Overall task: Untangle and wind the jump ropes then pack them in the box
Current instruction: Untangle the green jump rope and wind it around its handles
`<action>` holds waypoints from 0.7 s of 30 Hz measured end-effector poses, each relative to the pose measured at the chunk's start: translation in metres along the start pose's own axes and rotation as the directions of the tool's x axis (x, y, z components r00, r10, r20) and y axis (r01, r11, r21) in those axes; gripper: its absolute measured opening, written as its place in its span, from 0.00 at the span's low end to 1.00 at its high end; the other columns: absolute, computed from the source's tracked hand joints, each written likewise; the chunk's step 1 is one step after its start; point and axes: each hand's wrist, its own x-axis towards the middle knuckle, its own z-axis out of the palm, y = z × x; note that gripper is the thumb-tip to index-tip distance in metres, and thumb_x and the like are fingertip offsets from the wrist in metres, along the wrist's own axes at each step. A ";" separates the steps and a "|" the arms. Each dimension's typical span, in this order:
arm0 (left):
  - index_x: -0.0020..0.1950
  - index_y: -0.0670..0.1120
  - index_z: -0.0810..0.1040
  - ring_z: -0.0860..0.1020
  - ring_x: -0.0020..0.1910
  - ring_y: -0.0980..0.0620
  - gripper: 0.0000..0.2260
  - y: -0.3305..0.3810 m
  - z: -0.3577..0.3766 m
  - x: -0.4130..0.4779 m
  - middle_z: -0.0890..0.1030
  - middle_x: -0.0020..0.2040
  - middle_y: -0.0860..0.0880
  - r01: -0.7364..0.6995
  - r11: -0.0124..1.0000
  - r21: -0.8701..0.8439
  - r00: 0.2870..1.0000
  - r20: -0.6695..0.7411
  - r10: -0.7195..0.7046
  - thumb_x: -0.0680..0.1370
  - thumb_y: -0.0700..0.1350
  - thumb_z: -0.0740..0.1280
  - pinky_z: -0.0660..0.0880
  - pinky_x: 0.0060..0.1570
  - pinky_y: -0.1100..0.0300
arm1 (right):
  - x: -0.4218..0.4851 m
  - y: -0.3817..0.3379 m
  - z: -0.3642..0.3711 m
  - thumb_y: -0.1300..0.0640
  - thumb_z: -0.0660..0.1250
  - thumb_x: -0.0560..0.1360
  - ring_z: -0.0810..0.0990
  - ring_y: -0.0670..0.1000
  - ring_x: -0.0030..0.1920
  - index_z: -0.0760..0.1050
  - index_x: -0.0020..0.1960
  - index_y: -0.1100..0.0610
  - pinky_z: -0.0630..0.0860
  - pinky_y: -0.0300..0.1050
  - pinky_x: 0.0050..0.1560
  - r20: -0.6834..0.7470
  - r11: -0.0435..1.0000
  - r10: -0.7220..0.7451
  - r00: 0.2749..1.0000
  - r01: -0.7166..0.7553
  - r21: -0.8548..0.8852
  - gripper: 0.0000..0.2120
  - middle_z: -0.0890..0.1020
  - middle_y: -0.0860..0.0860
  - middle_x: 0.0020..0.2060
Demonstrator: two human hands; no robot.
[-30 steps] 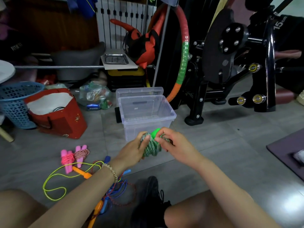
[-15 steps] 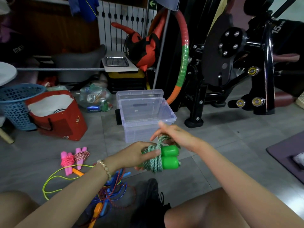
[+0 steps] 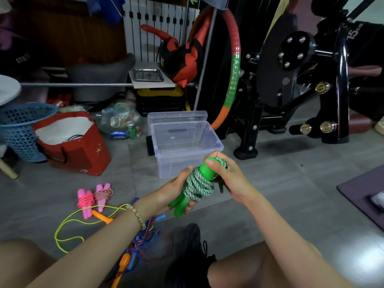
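Left hand [image 3: 176, 189] grips green jump rope [image 3: 198, 183] bundle | right hand [image 3: 226, 175] pinches its handle top

Cluttered home gym corner: black weight machine [image 3: 278, 65] at 2 o'clock, weighted hoop [image 3: 234, 80] at 12, exercise mat [image 3: 361, 190] at 3, grey tiled floor [image 3: 291, 183].

Green rope bundle [image 3: 197, 185] now tilted up, right hand [image 3: 229, 176] gripping its top.
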 end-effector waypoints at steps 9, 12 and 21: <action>0.71 0.60 0.60 0.72 0.63 0.59 0.40 0.002 0.004 0.010 0.71 0.67 0.58 -0.157 0.751 0.641 0.922 -0.178 0.345 0.64 0.76 0.62 0.70 0.63 0.57 | 0.000 0.015 0.002 0.49 0.74 0.69 0.74 0.49 0.32 0.72 0.35 0.56 0.71 0.38 0.34 -0.278 0.998 0.061 0.959 -0.058 0.019 0.15 0.75 0.50 0.28; 0.63 0.57 0.68 0.78 0.47 0.63 0.27 -0.009 0.014 0.014 0.79 0.51 0.59 -0.225 0.768 0.599 0.838 -0.282 0.466 0.68 0.64 0.71 0.76 0.48 0.63 | 0.000 0.019 0.005 0.44 0.71 0.69 0.75 0.44 0.32 0.73 0.39 0.58 0.71 0.35 0.34 -0.302 0.993 0.117 0.946 -0.111 0.039 0.17 0.76 0.49 0.31; 0.43 0.44 0.77 0.73 0.26 0.52 0.16 -0.020 0.010 0.027 0.79 0.31 0.47 -0.263 0.961 -0.091 0.769 -0.621 0.152 0.76 0.57 0.65 0.72 0.30 0.60 | -0.007 0.042 0.005 0.64 0.63 0.78 0.70 0.41 0.22 0.80 0.49 0.56 0.67 0.34 0.28 -0.297 0.942 -0.009 0.955 -0.092 -0.324 0.08 0.78 0.44 0.30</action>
